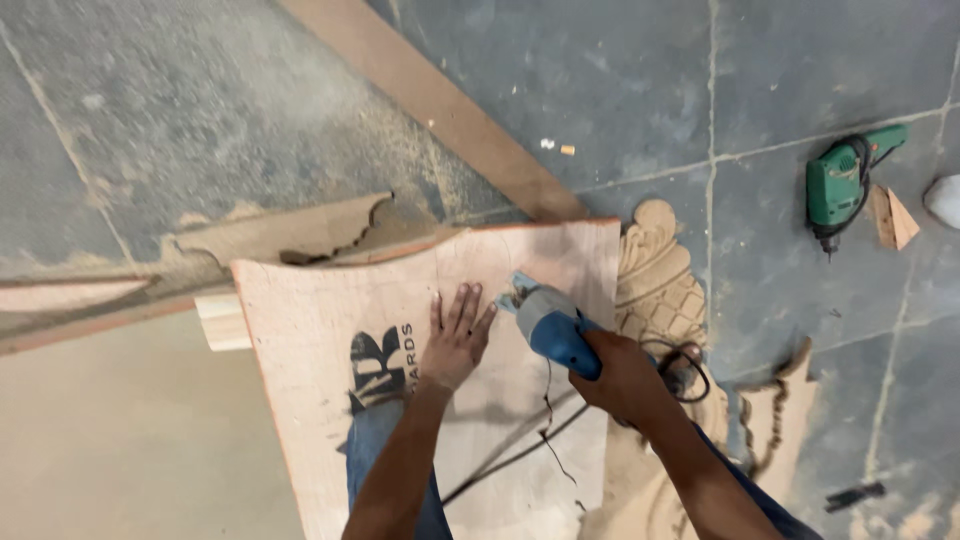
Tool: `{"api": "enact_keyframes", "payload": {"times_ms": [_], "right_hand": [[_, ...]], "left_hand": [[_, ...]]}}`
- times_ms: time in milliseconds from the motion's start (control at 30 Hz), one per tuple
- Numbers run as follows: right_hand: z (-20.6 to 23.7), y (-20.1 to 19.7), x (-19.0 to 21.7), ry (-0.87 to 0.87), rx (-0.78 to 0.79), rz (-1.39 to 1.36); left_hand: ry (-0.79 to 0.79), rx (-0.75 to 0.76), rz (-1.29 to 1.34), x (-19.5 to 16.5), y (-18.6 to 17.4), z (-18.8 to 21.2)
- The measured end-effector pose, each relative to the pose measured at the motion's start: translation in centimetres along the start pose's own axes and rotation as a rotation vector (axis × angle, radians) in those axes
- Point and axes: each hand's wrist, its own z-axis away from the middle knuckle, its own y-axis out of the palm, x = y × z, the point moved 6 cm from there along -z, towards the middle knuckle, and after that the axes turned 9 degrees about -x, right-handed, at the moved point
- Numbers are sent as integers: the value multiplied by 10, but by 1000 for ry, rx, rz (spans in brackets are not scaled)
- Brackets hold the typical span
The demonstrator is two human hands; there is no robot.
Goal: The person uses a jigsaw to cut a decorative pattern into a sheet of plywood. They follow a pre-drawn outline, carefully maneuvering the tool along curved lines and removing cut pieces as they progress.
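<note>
A pale plywood sheet (pixel 320 320) with a black printed mark lies in front of me, raised on a wood block. My left hand (pixel 457 338) rests flat on it, fingers spread. Just to its right, my right hand (pixel 625 378) grips a blue electric cutting tool (pixel 550 325), whose front end meets the sheet near the upper edge. A black cord (pixel 520 452) trails from the tool across the sheet. A thin dark cut line runs down the board below the tool.
A carved wooden panel (pixel 660 285) lies under the sheet's right edge. A green power drill (pixel 840 182) and a small wood wedge (pixel 892 217) lie on the stone floor at right. A long wood strip (pixel 440 105) crosses diagonally above. Sawdust covers the floor at left.
</note>
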Motion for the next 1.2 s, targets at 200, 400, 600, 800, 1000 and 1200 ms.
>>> {"api": "enact_keyframes", "payload": {"times_ms": [200,400,600,800,1000,1200], "right_hand": [[6,-1,-1,-59,-96,37],[11,3,-5,-105,-191,111],[4,9,-14,-115,-173,124],[1,13,-20,-162,-139,98],[-3,3,-7,-189,-126,65],[-3,-2,2,-192,-113,85]], "left_hand": [[-4,-3,6,-2,2,3],[-17,5,27,1,7,6],[-28,12,33,3,7,2],[-28,-7,17,7,11,4],[-17,-9,20,7,12,5],[-10,-10,27,7,13,10]]}}
